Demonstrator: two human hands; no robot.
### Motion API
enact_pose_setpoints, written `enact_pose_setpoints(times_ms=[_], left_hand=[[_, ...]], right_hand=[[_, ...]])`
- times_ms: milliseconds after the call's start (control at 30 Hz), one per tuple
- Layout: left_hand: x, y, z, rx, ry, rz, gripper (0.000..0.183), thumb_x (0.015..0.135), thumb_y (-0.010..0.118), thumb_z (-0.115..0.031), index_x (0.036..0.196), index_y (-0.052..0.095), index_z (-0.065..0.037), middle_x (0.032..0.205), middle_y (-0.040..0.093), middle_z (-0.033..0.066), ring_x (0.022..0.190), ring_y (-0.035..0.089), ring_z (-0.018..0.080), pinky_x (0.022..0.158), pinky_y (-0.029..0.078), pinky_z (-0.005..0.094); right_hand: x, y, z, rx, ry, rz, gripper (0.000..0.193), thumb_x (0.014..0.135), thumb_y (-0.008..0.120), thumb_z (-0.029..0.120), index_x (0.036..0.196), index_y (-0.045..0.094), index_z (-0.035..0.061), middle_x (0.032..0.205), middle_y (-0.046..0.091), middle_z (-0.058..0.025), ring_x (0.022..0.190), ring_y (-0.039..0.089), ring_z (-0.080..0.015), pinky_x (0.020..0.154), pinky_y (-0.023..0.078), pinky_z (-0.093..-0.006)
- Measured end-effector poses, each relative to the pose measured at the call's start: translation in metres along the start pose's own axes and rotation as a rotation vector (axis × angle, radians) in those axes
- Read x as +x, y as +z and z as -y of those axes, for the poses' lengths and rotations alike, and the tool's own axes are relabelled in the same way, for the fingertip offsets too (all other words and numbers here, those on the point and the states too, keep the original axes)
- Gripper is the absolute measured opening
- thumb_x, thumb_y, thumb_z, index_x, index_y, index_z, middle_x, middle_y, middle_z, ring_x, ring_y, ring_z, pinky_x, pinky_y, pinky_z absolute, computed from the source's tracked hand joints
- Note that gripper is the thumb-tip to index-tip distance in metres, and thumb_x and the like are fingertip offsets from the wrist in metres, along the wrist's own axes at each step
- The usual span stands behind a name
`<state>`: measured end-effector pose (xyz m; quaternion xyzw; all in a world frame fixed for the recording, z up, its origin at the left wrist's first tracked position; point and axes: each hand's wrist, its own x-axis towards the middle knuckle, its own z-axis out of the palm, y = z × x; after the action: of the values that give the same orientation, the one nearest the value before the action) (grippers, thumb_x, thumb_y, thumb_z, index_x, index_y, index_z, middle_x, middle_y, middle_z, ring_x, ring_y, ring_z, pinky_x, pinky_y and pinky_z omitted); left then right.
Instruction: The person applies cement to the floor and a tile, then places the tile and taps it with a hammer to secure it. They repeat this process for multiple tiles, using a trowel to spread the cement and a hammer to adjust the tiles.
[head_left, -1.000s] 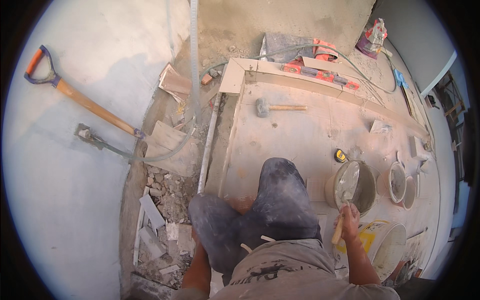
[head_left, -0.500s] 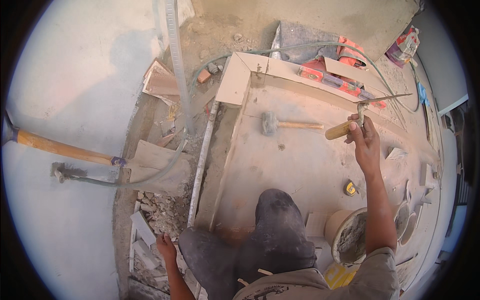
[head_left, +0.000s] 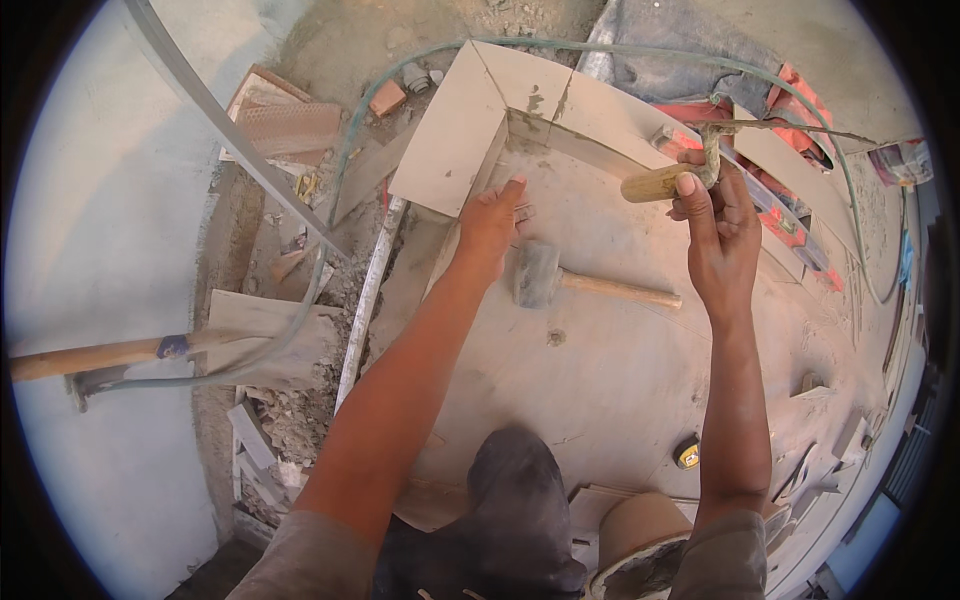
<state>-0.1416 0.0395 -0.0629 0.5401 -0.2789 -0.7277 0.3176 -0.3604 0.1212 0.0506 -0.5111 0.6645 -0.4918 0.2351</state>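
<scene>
While the right hand clamped one wooden-handled trowel [head_left: 655, 184] near its shank, its blade seen almost edge-on above one red spirit level [head_left: 782, 222], the left hand [head_left: 490, 230] hung just beside two pale ledge tiles [head_left: 455, 135] meeting at a mitred corner; whether its curled fingers closed on anything, I could not tell. One rubber mallet [head_left: 540, 275] and one tape measure [head_left: 686, 452] lay on the floor. Half a second earlier, the left hand was down by the rubble; the trowel stayed in the right hand [head_left: 722, 215].
</scene>
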Motion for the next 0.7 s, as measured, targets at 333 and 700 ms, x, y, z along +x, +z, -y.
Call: enact_pose_setpoints(times_ms=[333, 700], left_hand=[[0.119, 0.05, -0.015, -0.274, 0.005, -0.171, 0.084, 0.089, 0.07, -0.045, 0.155, 0.032, -0.007, 0.154, 0.032, 0.024, 0.132, 0.046, 0.0355, 0.105, 0.043, 0.0436], [0.14, 0.057, -0.013, -0.323, 0.062, -0.288, 0.065, 0.086, 0.078, -0.028, 0.135, 0.049, 0.004, 0.132, 0.052, 0.022, 0.117, 0.058, 0.0347, 0.096, 0.054, 0.0429]], right_hand=[[0.06, 0.024, -0.031, 0.061, -0.053, -0.018, 0.045, 0.097, 0.065, 0.04, 0.121, 0.064, 0.001, 0.088, 0.067, -0.0074, 0.072, 0.057, -0.0101, 0.067, 0.045, -0.0271], [0.122, 0.066, -0.034, -0.006, -0.205, 0.083, 0.05, 0.096, 0.067, 0.044, 0.122, 0.065, 0.001, 0.084, 0.068, -0.0085, 0.071, 0.064, -0.0126, 0.067, 0.054, -0.0267]])
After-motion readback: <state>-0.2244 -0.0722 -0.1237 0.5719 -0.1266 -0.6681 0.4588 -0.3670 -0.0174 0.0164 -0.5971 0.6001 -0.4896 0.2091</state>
